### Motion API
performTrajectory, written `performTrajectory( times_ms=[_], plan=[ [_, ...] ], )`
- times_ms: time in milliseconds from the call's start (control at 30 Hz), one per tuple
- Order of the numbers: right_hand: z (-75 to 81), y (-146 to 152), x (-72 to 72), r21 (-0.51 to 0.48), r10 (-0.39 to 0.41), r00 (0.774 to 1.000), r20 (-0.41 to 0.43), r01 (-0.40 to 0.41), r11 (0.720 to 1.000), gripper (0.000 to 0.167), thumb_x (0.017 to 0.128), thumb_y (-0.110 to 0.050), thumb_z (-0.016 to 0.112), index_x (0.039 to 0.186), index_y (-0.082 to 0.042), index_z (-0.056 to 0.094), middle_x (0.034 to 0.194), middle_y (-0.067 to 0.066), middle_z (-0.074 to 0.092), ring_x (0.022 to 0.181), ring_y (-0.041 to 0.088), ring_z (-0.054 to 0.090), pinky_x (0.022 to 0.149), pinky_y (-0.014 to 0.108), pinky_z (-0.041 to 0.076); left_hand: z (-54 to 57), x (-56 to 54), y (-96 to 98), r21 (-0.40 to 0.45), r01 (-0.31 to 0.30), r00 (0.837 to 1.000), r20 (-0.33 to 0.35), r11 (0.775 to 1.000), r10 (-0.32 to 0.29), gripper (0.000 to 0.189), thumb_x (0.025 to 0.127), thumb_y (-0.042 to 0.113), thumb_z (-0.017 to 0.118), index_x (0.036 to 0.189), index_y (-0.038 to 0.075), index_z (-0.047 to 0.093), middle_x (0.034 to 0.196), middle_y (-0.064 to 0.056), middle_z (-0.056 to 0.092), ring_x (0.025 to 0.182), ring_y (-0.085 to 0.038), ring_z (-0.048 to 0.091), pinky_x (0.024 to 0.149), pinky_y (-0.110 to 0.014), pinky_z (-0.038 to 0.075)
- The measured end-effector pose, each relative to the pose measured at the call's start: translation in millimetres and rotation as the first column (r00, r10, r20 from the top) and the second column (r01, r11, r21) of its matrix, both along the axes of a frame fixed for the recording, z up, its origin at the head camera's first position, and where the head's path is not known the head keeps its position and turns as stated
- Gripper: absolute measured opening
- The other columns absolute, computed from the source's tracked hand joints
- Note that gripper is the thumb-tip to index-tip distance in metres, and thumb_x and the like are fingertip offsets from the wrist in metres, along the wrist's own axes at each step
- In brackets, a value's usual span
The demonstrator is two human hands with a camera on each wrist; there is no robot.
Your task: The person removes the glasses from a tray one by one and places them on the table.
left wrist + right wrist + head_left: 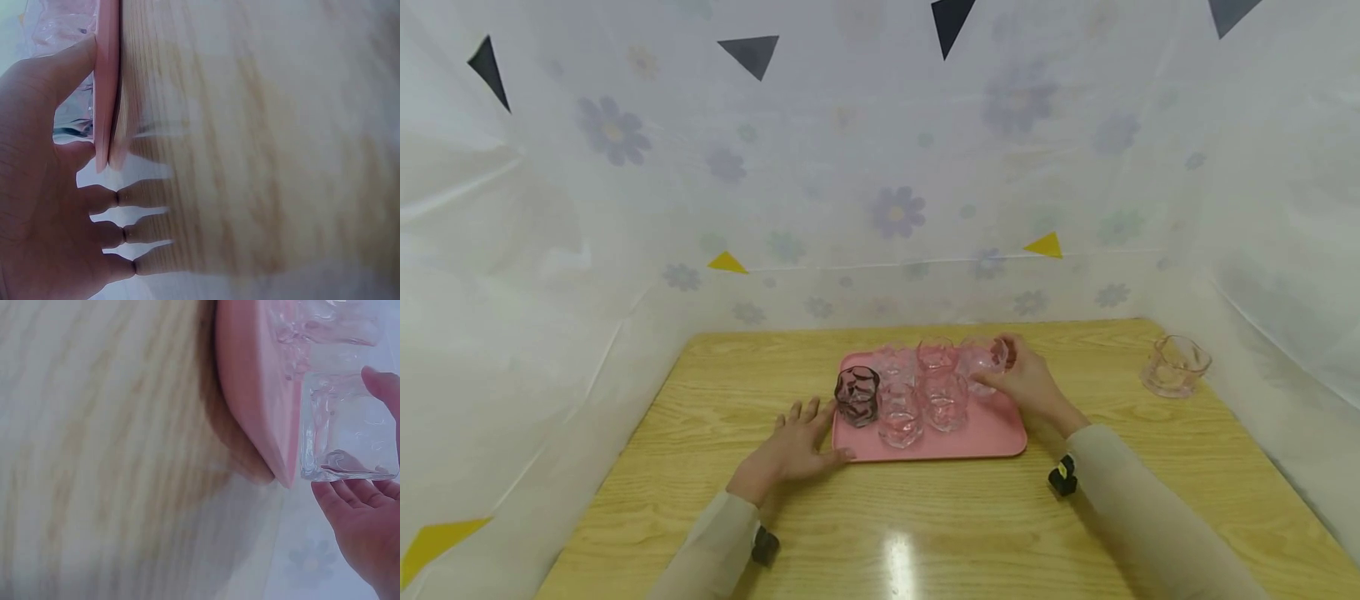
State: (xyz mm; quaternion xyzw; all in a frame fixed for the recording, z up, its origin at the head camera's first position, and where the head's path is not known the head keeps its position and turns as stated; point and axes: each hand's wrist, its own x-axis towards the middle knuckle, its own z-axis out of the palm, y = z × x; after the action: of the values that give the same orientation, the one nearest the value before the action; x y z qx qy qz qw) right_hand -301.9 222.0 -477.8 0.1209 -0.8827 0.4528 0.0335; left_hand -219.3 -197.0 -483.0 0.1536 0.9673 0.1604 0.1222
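Note:
A clear glass [981, 365] stands at the back right corner of a pink tray [955, 446]. My right hand [1033, 385] grips it from the right, with the thumb on one side and the fingers on the other; the right wrist view shows the glass [350, 428] between them. At the tray's left end is my left hand [797, 446], its fingers spread on the table and its thumb over the tray's near left corner. Beside that hand sits a dark tinted glass [857, 396]. Other clear glasses crowd the middle of the tray, among them a front glass [900, 417].
A separate faintly pink glass [1175, 367] stands on the wooden table [970, 525] at the far right, close to the sheet wall. White flowered sheeting [820, 200] encloses the table at the back and both sides.

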Motion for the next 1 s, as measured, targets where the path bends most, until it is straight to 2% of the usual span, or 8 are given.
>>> performTrajectory(
  times_ms=[200,367,633,767,1000],
  plan=[
    [9.7,12.9,4.9,-0.019,-0.04,0.999,-0.014,0.04,0.999,0.083,0.088,-0.047,0.086,0.145,-0.005,0.043,0.132,0.02,0.058,0.111,0.031,0.056,0.094,0.045,0.049,-2.5,-0.1,-0.3,0.005,-0.003,1.0,0.006,1.0,0.003,0.099,0.097,0.073,0.057,0.17,0.018,0.021,0.174,-0.027,0.015,0.159,-0.056,0.009,0.125,-0.077,0.009],
    [11.4,30.3,8.5,-0.002,-0.083,0.996,-0.033,0.083,0.997,0.08,0.09,-0.049,0.083,0.144,-0.005,0.042,0.128,0.02,0.057,0.104,0.027,0.055,0.085,0.036,0.05,-1.9,1.0,-0.8,0.004,0.005,1.0,0.003,1.0,-0.005,0.098,0.097,0.071,0.057,0.17,0.017,0.021,0.174,-0.028,0.016,0.159,-0.057,0.009,0.125,-0.077,0.01],
    [10.9,61.7,15.0,0.014,-0.164,0.984,-0.071,0.165,0.986,0.08,0.093,-0.049,0.08,0.144,-0.003,0.038,0.124,0.017,0.056,0.093,0.021,0.052,0.074,0.024,0.048,4.8,2.3,0.6,0.004,0.006,1.0,-0.003,1.0,-0.006,0.096,0.098,0.068,0.059,0.17,0.015,0.023,0.173,-0.029,0.018,0.158,-0.058,0.012,0.124,-0.078,0.012],
    [11.5,75.2,19.2,0.022,-0.2,0.976,-0.084,0.202,0.979,0.083,0.094,-0.048,0.079,0.146,-0.001,0.036,0.127,0.019,0.056,0.096,0.019,0.055,0.073,0.019,0.048,5.3,2.6,0.1,0.012,0.009,1.0,-0.006,1.0,-0.009,0.096,0.098,0.067,0.06,0.169,0.013,0.024,0.172,-0.031,0.019,0.158,-0.059,0.012,0.124,-0.078,0.012],
    [12.0,95.5,28.2,0.057,-0.248,0.967,-0.066,0.252,0.966,0.091,0.094,-0.05,0.077,0.153,0.002,0.032,0.134,0.022,0.054,0.106,0.025,0.055,0.073,0.018,0.046,2.6,2.3,0.3,0.014,0.008,1.0,-0.001,1.0,-0.008,0.098,0.097,0.068,0.059,0.17,0.013,0.023,0.172,-0.031,0.018,0.158,-0.059,0.012,0.124,-0.078,0.011]
  ],
)
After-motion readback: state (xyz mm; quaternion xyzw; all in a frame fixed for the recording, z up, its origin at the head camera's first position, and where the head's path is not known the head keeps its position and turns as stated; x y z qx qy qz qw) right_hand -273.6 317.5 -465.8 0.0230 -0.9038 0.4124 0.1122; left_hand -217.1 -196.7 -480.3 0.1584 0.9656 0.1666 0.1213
